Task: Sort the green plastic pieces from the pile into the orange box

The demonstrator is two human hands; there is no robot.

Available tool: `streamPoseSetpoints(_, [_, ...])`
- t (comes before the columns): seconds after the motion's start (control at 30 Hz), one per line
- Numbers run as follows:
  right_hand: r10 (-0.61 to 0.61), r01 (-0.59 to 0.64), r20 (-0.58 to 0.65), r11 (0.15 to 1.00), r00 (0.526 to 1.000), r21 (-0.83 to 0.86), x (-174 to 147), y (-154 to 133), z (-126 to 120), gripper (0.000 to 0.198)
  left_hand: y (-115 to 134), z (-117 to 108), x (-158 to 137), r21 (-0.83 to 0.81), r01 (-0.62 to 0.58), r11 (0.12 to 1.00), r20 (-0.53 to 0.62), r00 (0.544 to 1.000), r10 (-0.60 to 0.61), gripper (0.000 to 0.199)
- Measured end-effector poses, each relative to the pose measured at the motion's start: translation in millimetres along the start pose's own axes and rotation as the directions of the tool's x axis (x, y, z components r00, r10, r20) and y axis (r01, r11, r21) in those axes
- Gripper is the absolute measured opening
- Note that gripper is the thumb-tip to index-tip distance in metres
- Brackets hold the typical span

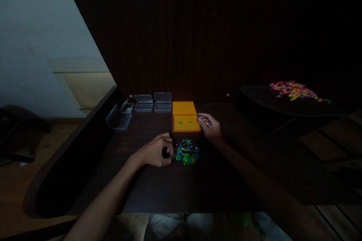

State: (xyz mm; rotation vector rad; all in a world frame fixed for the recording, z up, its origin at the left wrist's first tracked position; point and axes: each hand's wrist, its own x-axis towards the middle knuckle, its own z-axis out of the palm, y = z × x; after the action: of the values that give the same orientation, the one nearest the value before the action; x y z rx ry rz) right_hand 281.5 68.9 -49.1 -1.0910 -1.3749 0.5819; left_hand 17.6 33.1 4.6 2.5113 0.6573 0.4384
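A heap of tiny plastic pieces [186, 152], mostly green and blue with some white and brown, lies on the dark table. At its left edge is my left hand [160, 150], thumb and forefinger curled into a pinch; whatever is between the tips is too small to make out. Behind the heap stands an open yellow box [183, 108] with a green piece [180, 122] and a smaller green piece [190, 122] in its tray. My right hand [210, 126] is at the box's right rim, its fingers pinched together around something too small to name.
Several clear plastic cases stand lid-up at the back left, among them one case [163, 107] beside the yellow box and another case [121, 120] near the raised side panel [70, 150]. Pink, orange and yellow pieces [295, 90] lie on a dark surface at the right.
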Motion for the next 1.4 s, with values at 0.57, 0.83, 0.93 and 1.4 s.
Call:
streamPoseSetpoints(0.57, [-0.227, 0.25, 0.114, 0.925, 0.967, -0.285, 1, 2, -5, 0.015, -6, -3, -2, -0.113, 0.183, 0.977, -0.167, 0.965, -0.2, 0.004])
streamPoseSetpoints(0.83, [-0.204, 0.245, 0.147, 0.894, 0.968, -0.376, 2, 9, -5, 0.014, -8, 1, 4, -0.156, 0.16, 0.975, -0.337, 0.919, -0.205, 0.009])
streamPoseSetpoints(0.93, [-0.19, 0.236, 0.154, 0.893, 0.97, -0.383, 2, 8, -5, 0.013, -9, 3, 6, -0.163, 0.148, 0.976, -0.393, 0.897, -0.202, 0.011])
streamPoseSetpoints(1.4, [-0.17, 0.253, 0.226, 0.871, 0.959, -0.421, 0, 2, -2, 0.011, -16, 15, 13, -0.175, 0.106, 0.979, -0.45, 0.875, -0.176, 0.012])
